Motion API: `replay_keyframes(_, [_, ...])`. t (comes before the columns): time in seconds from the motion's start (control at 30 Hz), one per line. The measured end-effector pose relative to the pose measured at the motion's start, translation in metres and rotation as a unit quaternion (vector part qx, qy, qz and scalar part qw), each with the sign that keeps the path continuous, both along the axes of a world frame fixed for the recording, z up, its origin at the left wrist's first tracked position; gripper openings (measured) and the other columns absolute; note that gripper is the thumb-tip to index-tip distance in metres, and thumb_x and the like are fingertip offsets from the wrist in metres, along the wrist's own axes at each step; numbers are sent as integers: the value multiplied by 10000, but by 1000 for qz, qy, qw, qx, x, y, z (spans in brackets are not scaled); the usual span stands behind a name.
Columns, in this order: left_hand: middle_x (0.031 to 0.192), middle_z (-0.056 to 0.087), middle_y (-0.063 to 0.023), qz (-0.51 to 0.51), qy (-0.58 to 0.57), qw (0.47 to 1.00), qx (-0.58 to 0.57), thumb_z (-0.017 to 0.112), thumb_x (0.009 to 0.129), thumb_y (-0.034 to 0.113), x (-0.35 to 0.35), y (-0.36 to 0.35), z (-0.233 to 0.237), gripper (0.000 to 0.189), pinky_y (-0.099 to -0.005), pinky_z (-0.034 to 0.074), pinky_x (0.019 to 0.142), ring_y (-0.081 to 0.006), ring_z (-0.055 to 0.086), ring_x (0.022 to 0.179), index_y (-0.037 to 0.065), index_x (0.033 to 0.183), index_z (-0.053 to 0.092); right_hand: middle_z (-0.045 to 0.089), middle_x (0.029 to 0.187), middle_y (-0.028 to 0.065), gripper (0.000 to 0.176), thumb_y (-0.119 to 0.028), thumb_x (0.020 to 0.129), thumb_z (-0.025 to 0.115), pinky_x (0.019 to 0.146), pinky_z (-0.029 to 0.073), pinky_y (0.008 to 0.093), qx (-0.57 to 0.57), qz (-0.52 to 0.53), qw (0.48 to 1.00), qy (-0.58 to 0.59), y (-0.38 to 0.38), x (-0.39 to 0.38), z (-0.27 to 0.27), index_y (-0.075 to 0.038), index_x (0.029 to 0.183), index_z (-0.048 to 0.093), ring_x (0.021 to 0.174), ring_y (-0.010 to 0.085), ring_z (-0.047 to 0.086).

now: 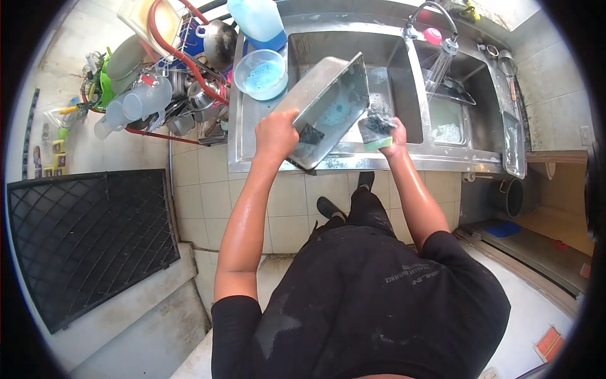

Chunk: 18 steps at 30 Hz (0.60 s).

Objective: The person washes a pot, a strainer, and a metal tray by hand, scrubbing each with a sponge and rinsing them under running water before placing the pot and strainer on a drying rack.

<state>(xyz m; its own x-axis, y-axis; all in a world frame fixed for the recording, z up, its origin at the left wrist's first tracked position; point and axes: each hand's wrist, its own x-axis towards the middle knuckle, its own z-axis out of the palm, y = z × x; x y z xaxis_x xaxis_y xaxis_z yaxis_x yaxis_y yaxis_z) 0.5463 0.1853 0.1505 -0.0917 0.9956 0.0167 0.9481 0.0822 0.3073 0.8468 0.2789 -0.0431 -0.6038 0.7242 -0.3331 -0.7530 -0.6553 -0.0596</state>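
Tilted over the left basin, a rectangular metal pan (pixel 325 76) has bluish suds and a dark patch inside. My left hand (pixel 276 134) is closed on the pan's near left edge. My right hand (pixel 398 138) is closed around a sponge (pixel 379 143) with a green layer, and a grey mesh scrubber (pixel 380 119) sits against it. Both are just right of the pan, over the sink's front side. A clear tub (pixel 260 74) of blue soapy liquid stands on the counter left of the pan.
Water runs from the faucet (pixel 449 45) into the right basin (pixel 483 123), where a rectangular container lies. A jug of blue liquid (pixel 257 22) stands behind the tub. At the left, a red-framed rack (pixel 183 57) holds pots and plastic jugs. A tray (pixel 513 144) leans at the sink's right end.
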Motion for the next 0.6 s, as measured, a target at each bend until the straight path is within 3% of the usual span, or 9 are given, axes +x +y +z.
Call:
replay_keyframes(0.07, [840, 673, -185, 18, -30, 999, 31, 580, 705, 29, 6, 11, 2, 344, -482, 511, 712, -389, 648, 815, 154, 1000, 708, 656, 1145, 225, 473, -246, 850, 443, 1019, 450, 519, 18, -75, 997, -7, -9, 23, -13, 54, 1182, 597, 1082, 380, 622])
replay_keyframes(0.1, [840, 673, -185, 13, -31, 999, 35, 580, 705, 29, 8, 15, 3, 344, -482, 511, 712, -389, 648, 815, 154, 1000, 708, 663, 1109, 161, 441, -252, 845, 458, 963, 478, 475, 28, -77, 991, -103, -15, 23, 0, 4, 1178, 591, 1023, 317, 637])
replay_keyframes(0.2, [816, 663, -188, 4, -39, 998, 52, 572, 700, 31, 18, 26, 0, 297, -485, 505, 697, -397, 641, 800, 130, 951, 694, 677, 1082, 142, 352, -209, 863, 494, 954, 480, 404, 32, -109, 958, -264, -1, -2, 12, 6, 1111, 624, 1002, 278, 646])
replay_keyframes(0.23, [806, 658, -190, 3, -46, 997, 56, 568, 694, 29, 24, 28, 0, 277, -484, 503, 687, -401, 639, 796, 120, 928, 685, 671, 1072, 133, 323, -199, 868, 498, 931, 481, 401, 116, -56, 915, -383, 7, -16, 7, -7, 1097, 621, 990, 274, 641])
replay_keyframes(0.27, [796, 652, -192, 3, -53, 997, 60, 565, 688, 27, 30, 30, -1, 257, -482, 502, 676, -404, 636, 791, 110, 905, 676, 665, 1062, 125, 295, -189, 872, 503, 908, 482, 398, 195, 0, 848, -494, 13, -33, 2, -19, 1083, 618, 977, 270, 635])
replay_keyframes(0.33, [785, 646, -185, -1, -55, 997, 53, 563, 686, 25, 47, 29, 5, 227, -485, 497, 664, -403, 632, 786, 102, 879, 656, 636, 1077, 144, 309, -214, 882, 534, 910, 476, 438, 385, -59, 654, -649, 8, -87, 16, -19, 1112, 601, 1060, 307, 611])
replay_keyframes(0.4, [773, 639, -178, 4, -52, 998, 48, 561, 685, 24, 62, 26, 5, 197, -487, 492, 652, -402, 627, 780, 94, 854, 635, 526, 1312, 196, 436, -235, 840, 629, 966, 470, 484, 559, 153, 278, -766, -5, -104, 62, -43, 1225, 554, 1229, 412, 498])
replay_keyframes(0.5, [798, 660, -107, -57, -32, 989, 134, 557, 727, 32, 78, 24, -14, 114, -482, 499, 581, -377, 639, 716, 103, 816, 563, 434, 1391, 201, 449, -218, 805, 661, 940, 498, 516, 573, 139, 229, -775, -40, -115, 47, -148, 1239, 573, 1291, 483, 409])
replay_keyframes(0.6, [764, 645, -93, -70, -29, 988, 137, 553, 739, 32, 82, 20, -18, 106, -466, 493, 552, -356, 637, 685, 114, 805, 559, 435, 1368, 212, 434, -166, 799, 639, 906, 527, 517, 587, 152, 209, -768, -40, -104, -9, -219, 1227, 581, 1281, 493, 415])
